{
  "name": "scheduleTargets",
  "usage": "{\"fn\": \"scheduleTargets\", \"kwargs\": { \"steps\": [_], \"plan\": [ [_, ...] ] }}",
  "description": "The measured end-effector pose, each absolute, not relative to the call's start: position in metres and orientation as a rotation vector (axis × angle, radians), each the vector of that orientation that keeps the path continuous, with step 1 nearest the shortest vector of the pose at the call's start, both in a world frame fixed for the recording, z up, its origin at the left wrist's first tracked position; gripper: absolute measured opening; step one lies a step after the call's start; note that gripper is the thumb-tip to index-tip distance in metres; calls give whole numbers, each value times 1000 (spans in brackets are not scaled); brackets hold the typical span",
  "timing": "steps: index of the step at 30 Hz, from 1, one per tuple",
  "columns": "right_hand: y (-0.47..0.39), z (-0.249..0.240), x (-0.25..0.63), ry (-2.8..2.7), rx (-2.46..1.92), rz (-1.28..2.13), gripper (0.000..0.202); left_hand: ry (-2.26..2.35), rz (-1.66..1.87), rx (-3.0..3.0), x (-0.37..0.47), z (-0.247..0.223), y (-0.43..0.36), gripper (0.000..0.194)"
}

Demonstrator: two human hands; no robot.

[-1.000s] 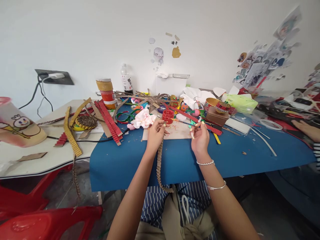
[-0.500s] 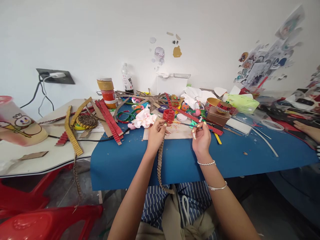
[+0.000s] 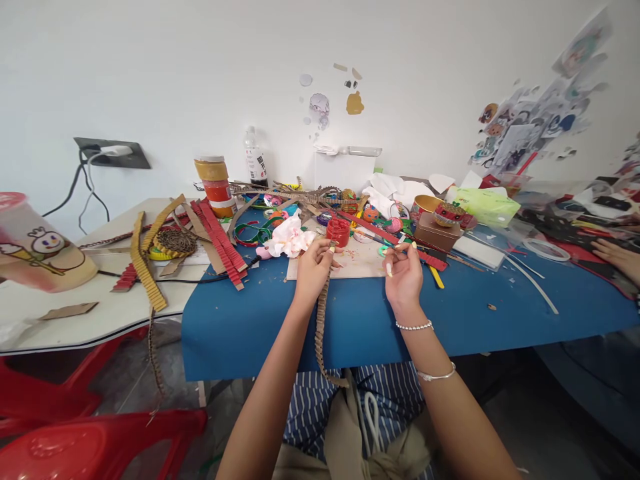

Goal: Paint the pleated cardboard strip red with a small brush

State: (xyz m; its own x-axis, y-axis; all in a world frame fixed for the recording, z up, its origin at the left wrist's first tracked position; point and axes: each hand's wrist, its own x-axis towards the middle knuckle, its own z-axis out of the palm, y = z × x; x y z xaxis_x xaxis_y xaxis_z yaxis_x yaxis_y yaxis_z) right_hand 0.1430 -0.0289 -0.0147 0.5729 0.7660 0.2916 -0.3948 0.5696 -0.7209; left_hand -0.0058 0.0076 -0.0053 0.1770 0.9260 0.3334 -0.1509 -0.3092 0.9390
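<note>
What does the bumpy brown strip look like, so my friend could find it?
Look at the blue table, then its front edge. The left hand pinches a cardboard strip that dangles over the edge toward the lap. It is plain brown; the other strips lie flat, many red or yellow.

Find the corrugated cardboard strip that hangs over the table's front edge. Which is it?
The plain brown strip held in the left hand; it dangles off the blue table, while the red strips and yellow strip lie flat.

I'm looking at a craft workroom: a blue-covered table (image 3: 240, 327) is overflowing with red and brown corrugated cardboard strips (image 3: 217, 240), stacked paint jars (image 3: 214, 183) and a pink crumpled paper flower (image 3: 289, 239). Paper cutouts and cartoon drawings (image 3: 530, 127) are hanging on the white wall (image 3: 200, 73).
</note>
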Motion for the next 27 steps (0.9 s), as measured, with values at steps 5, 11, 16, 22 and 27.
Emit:
{"fn": "scheduleTargets", "kwargs": {
  "steps": [5,11,16,22,27],
  "plan": [
    [-30,-14,143,-645,-648,760,26,808,1341,1431,-6,-8,9,14],
    [-31,-14,140,-659,-625,762,23,818,1359,1419,-6,-8,9,15],
    [-39,-10,132,-588,-726,735,25,861,1370,1432,-8,-9,10,17],
    [-43,12,132,-633,-837,746,24,887,1352,1471,-11,-9,11,19],
    [-17,29,140,-816,-852,686,28,907,1352,1504,-11,-2,7,22]
  ]
}}
